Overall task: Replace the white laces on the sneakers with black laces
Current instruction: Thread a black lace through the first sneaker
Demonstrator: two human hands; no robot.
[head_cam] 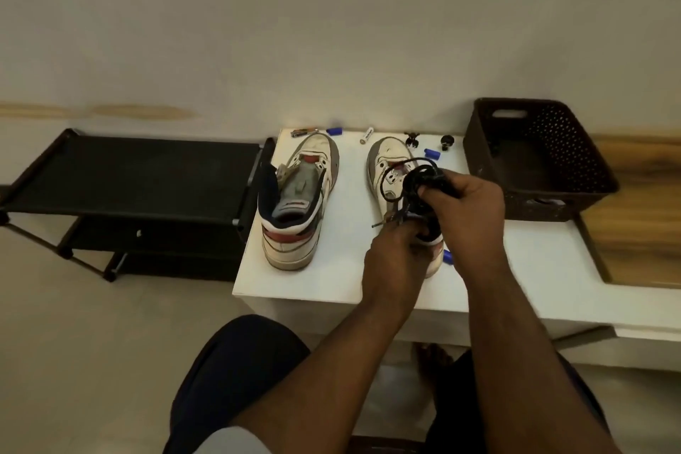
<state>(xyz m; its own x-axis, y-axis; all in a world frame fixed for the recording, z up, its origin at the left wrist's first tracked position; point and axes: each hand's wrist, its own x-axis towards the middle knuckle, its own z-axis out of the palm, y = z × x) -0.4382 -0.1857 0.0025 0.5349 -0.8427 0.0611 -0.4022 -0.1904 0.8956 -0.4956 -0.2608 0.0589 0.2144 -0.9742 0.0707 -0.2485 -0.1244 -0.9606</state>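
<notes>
We see first the white table (331,284), which stands against the wall and carries all things of the task. At its left stands a black shoe rack (132,173), and on its right end sits a dark brown basket (589,173) with small holes in its walls.

On the table are two white sneakers with grey and red parts, toes toward the wall. The left sneaker (298,199) stands free, and we see no lace in it; its tongue is pulled open. The right sneaker (390,173) is partly hidden behind the hands.

Above the right sneaker, our right hand (468,210) has its fingers curled around a bundle of black laces (420,177), with loops hanging over the shoe. Our left hand (394,254) is just below it, and its fingers pinch the loose ends of the same laces.

Small things lie near the wall: a white battery (367,136), a darker battery (304,131), several small blue pieces (334,131), and two small black objects (411,139) that we cannot identify.
</notes>
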